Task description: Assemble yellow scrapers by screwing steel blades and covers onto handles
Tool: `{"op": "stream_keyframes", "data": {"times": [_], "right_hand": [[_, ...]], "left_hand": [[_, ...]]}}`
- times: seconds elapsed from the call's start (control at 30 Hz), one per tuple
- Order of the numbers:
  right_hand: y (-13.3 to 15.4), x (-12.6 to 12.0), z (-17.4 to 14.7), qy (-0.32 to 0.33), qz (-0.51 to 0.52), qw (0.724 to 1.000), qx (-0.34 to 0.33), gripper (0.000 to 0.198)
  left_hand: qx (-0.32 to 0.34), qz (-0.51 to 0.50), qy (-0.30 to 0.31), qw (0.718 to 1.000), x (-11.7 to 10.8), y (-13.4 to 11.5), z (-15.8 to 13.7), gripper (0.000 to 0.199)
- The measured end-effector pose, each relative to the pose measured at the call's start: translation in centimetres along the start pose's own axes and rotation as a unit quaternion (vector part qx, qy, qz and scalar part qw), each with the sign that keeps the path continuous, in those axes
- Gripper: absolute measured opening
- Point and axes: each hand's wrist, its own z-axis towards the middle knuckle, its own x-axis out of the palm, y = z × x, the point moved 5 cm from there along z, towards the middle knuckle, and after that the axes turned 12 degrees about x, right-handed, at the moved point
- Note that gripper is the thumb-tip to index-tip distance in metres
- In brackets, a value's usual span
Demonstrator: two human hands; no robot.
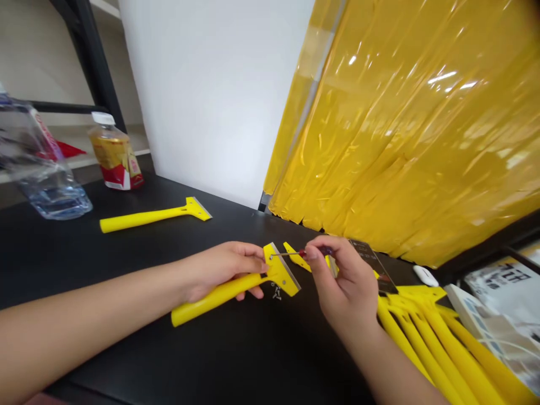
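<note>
My left hand (234, 267) is closed around the neck of a yellow scraper (219, 297), whose wide head with a metal blade edge points to the right. In my right hand (343, 281) is a small screwdriver (301, 253) with a dark red handle. Its thin shaft reaches left to a screw on the upper part of the scraper head. Small silver screws (276, 291) lie on the black table just below that head. Behind the screwdriver lie yellow scraper head pieces (296, 257), partly hidden by my right hand.
Another yellow scraper (147, 217) lies at the back left. Several yellow scraper handles (426, 326) are piled at the right, near a white mouse (425, 276) and a printed box (476, 320). A clear bottle (57, 194) and a juice bottle (116, 154) stand at left; yellow film (400, 129) hangs behind.
</note>
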Motion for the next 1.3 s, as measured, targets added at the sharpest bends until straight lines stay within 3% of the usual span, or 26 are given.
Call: {"op": "stream_keyframes", "data": {"times": [0.97, 1.3], "right_hand": [[0.33, -0.07, 0.00, 0.016, -0.037, 0.999, -0.008, 0.012], [0.40, 0.43, 0.30, 0.053, 0.003, 0.998, -0.025, 0.013]], "left_hand": [[-0.002, -0.013, 0.013, 1.000, -0.04, 0.42, 0.11, 0.024], [-0.010, 0.007, 0.004, 1.000, -0.23, 0.23, 0.09, 0.018]]}}
